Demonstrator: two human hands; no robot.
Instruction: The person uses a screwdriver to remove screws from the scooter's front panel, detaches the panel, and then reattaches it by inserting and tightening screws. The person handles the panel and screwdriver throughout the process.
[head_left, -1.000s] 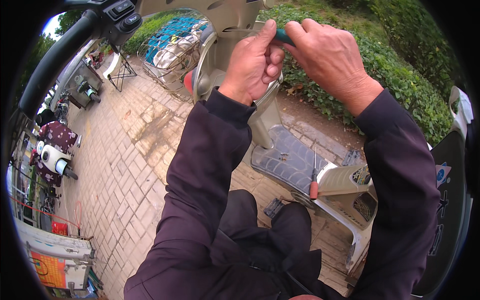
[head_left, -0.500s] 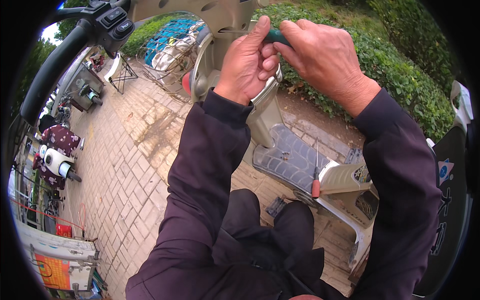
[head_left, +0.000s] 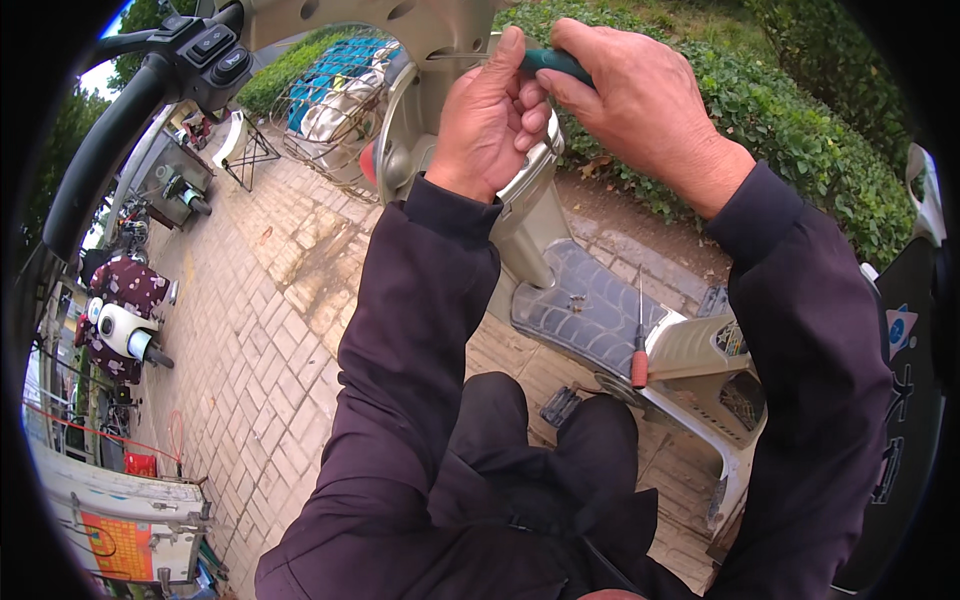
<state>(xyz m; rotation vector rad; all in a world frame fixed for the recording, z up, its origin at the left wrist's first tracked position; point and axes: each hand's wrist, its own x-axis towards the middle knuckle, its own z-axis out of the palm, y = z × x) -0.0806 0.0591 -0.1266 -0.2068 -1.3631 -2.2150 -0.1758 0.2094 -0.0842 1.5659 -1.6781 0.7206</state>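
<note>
My right hand [head_left: 645, 100] is wrapped round the green handle of a screwdriver [head_left: 557, 65]. The fingers of my left hand [head_left: 488, 125] are curled, and its thumb crosses the screwdriver's thin metal shaft, steadying it near the handle. Leftward from there, the shaft points at a recessed hole in the beige front panel [head_left: 450, 20] of a scooter; whether the tip sits on a screw is too small to tell. On the scooter's grey footboard [head_left: 600, 320] lie a few tiny parts, perhaps screws [head_left: 577, 303]. A second screwdriver with a red handle [head_left: 640, 368] rests across the footboard's edge.
A black handlebar grip [head_left: 110, 150] with switches juts in at upper left. Behind the panel stands a wire basket [head_left: 340, 110] holding blue and white cloth. Green hedge [head_left: 810, 150] lines the far right side. Brick paving [head_left: 270, 370], a parked scooter [head_left: 125, 325] and a white box [head_left: 120, 500] lie leftward.
The view has shifted a little, so the scooter's footboard and red-handled screwdriver sit slightly further right. Both hands keep their hold on the green screwdriver; more of its handle shows between them.
</note>
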